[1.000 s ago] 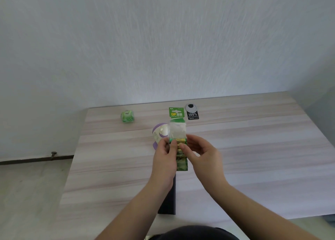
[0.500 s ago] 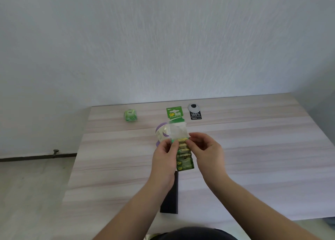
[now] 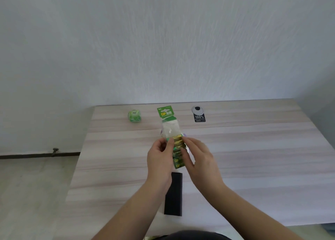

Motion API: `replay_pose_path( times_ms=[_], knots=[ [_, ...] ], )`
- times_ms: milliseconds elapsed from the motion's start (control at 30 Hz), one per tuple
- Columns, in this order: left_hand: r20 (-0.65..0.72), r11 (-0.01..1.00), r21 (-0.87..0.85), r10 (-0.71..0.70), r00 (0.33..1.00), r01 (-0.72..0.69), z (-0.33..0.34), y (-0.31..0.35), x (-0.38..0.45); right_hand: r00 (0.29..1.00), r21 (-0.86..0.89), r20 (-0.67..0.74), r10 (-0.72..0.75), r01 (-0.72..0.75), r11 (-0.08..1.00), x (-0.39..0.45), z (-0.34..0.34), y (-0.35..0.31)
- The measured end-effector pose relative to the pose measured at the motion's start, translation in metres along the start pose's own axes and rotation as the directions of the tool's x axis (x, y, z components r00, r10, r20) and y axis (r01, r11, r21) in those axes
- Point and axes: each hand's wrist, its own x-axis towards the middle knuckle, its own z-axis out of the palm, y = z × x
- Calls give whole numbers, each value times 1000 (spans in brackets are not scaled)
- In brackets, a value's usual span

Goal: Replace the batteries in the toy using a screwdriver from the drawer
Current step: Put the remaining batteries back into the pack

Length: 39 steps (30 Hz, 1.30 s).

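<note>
battery pack point(image 3: 173, 130): frame centre, above bench point(image 3: 253, 149) | left hand point(image 3: 159, 160): grasping its left edge | right hand point(image 3: 201, 158): grasping its right edge

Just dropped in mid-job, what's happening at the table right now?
A person holds a green GP battery blister pack above the pale wood-grain table with both hands. The left hand pinches its left edge while the right hand works at the gold-and-green batteries inside, apparently getting them out. A black rectangular case lies below the hands, and a small green cube-shaped toy sits untouched near the far edge. No screwdriver is visible.
</note>
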Motion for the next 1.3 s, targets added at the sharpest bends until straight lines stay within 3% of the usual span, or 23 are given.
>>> replay_pose_path(
  times_ms=[367,500,600,767,1000,1100,1300],
  knots=[
    [24,1000,25,-3,1000,3,-18,1,8,955,228,-18,296,-285,931,13,20,-19],
    [64,1000,11,-20,998,20,-25,5,11,855,457,65,515,-484,746,23,20,-30],
    [105,999,-18,-28,994,30,-30,8,12,809,573,79,583,-515,637,27,24,-35],
    [139,995,-70,-57,989,67,-40,13,13,762,615,126,635,-562,553,29,35,-38],
    [198,998,-21,-55,979,60,-58,18,26,742,622,316,591,-632,462,31,39,-37],
    [224,999,24,-30,974,25,-63,18,30,756,584,382,532,-644,495,29,40,-37],
    [273,995,98,-21,962,-7,-69,23,38,796,569,311,519,-593,570,26,46,-44]
  ],
)
